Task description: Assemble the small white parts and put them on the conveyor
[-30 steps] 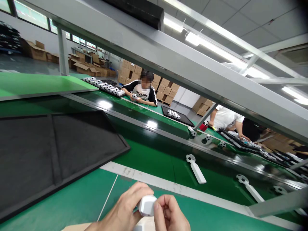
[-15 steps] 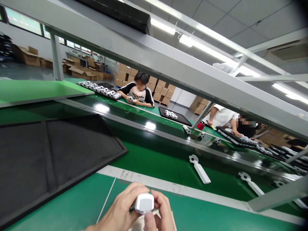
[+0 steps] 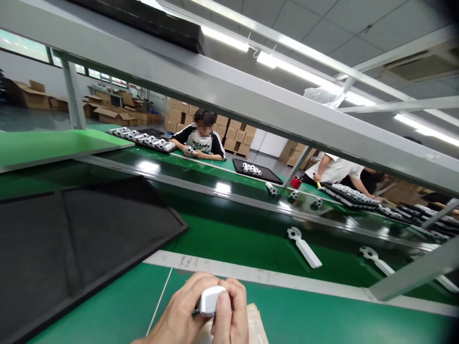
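Both hands are together low in the middle of the head view, above the green tabletop. Between them is a white, rounded-rectangular device (image 3: 209,302), seen nearly end-on, so most of its length is hidden. My left hand (image 3: 179,313) wraps it from the left side. My right hand (image 3: 232,306) closes on it from the right, its thumb lying across the end face. Beneath my right hand lies a pale, partly covered item (image 3: 256,325) that I cannot make out. On the green belt beyond is a similar white piece (image 3: 304,247) with a football-patterned round head.
A large black tray (image 3: 107,239) lies at the left. More football-headed pieces (image 3: 376,260) lie on the belt at right, near a slanted metal post (image 3: 412,274). A grey beam (image 3: 229,91) crosses overhead. Across the belt, co-workers (image 3: 202,138) handle similar pieces beside filled trays.
My right thumb has moved up over the device's end face, and my right fingers have closed in around it. The nearer belt pieces have shifted slightly right. The camera view has turned a little.
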Demonstrator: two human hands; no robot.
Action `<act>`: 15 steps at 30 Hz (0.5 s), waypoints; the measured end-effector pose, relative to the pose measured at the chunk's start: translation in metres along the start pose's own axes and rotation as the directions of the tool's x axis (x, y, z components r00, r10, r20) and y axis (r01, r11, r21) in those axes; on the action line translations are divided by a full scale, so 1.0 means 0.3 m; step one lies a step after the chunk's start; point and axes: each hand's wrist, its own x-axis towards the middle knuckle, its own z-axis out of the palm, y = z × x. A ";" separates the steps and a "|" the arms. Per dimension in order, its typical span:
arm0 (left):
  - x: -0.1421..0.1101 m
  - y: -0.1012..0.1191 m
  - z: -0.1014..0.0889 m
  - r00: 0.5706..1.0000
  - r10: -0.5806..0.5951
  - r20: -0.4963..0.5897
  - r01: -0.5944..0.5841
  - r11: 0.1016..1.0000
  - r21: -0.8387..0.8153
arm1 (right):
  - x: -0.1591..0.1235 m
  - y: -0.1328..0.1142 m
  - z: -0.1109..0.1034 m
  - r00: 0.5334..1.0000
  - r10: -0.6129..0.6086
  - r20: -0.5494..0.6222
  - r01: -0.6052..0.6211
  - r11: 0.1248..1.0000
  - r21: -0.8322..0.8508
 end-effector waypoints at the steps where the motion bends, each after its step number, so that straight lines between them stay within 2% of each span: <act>1: 0.001 -0.002 0.000 1.000 0.009 -0.004 -0.008 1.000 0.004 | 0.010 0.008 -0.008 0.999 -0.017 0.048 0.016 1.000 0.021; 3: 0.001 -0.005 0.001 0.999 0.030 -0.016 -0.030 1.000 0.010 | 0.034 0.012 -0.025 0.991 0.008 0.132 -0.014 0.999 0.051; 7: -0.002 -0.006 0.001 0.999 0.031 -0.024 -0.031 1.000 0.002 | 0.075 -0.030 -0.057 0.969 0.157 0.191 -0.172 0.983 0.060; 11: 0.001 -0.011 -0.003 1.000 0.004 -0.009 -0.004 1.000 -0.008 | 0.096 -0.056 -0.085 0.901 0.308 0.304 -0.380 0.900 0.213; 15: 0.014 -0.011 -0.013 0.999 -0.028 -0.027 0.028 1.000 -0.009 | 0.105 -0.046 -0.102 0.866 0.339 0.369 -0.454 0.842 0.291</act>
